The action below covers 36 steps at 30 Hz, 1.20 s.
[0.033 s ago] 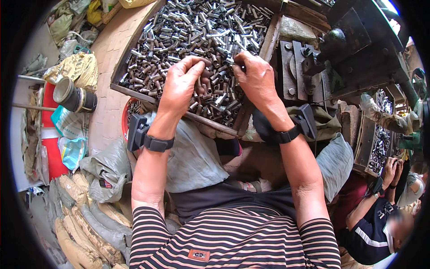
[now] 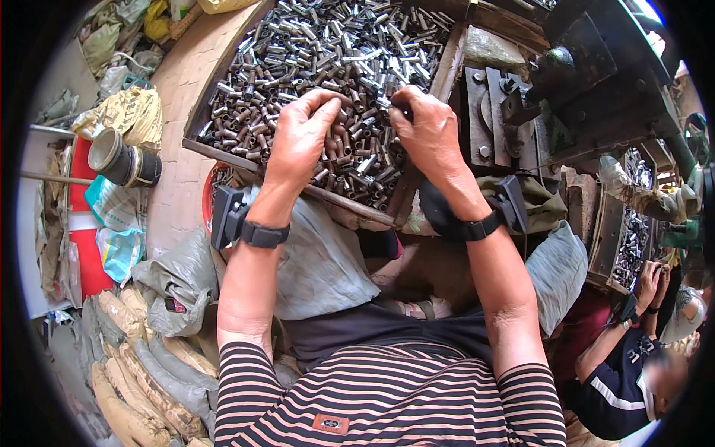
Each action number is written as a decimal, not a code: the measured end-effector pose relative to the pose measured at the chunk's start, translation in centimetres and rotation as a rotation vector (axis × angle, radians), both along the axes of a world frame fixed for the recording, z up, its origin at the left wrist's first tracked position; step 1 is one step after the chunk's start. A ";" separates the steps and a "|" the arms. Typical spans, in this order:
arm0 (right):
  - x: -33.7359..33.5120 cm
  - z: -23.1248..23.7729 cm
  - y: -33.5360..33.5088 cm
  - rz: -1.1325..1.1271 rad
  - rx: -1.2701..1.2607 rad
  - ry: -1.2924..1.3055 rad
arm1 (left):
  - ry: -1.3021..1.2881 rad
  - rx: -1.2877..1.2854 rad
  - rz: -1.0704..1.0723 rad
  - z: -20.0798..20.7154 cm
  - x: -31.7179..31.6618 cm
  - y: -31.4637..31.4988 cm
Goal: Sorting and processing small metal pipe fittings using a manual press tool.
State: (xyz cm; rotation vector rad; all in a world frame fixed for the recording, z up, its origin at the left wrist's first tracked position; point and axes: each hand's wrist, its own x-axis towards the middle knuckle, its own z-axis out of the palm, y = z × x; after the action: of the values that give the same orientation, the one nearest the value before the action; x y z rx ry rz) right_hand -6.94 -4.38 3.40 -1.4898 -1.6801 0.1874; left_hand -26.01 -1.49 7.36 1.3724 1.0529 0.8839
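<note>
My left hand (image 2: 302,141) hangs over the near part of a wooden tray (image 2: 195,128) heaped with short metal tubes (image 2: 328,45). Its thumb and forefinger are pinched together; anything between them is too hidden to name. To the right, my right hand (image 2: 428,134) is bent inward above the tray's right side, fingers curled and thumb close to the forefinger. A bright bit shows by its fingertips, but I cannot make out whether it is held. The hands are apart. Dull brown tubes lie between and below them, shinier ones farther back.
A dark metal machine (image 2: 514,112) stands right of the tray. Beyond it, a co-worker (image 2: 633,372) has both hands raised near another box of metal pieces (image 2: 631,242). At left are a black bucket-like container (image 2: 125,158), a grey plastic bag (image 2: 179,283) and stacked filled sacks (image 2: 134,380).
Both hands keep nearly the same place and closed shape, with only a very slight shift of the fingers.
</note>
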 end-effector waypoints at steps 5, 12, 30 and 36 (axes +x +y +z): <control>0.6 1.5 -2.8 0.052 -0.120 0.404 | 0.626 0.718 0.016 -1.3 1.1 2.2; 2.1 0.8 -5.4 0.085 -0.234 0.605 | 1.023 0.808 0.024 -1.1 3.2 2.5; 1.8 2.1 -9.4 0.229 -0.335 1.026 | -0.270 -0.250 -0.100 -0.4 1.8 -6.6; 2.2 2.6 -11.1 0.326 -0.444 0.973 | -0.354 -0.318 -0.138 -0.9 3.0 -7.8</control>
State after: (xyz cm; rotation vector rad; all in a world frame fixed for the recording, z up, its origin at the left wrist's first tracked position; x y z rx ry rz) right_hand -4.76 -15.45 5.97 -1.0896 -1.0684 1.3026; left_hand -22.97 -9.32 6.41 0.9670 0.7765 0.7835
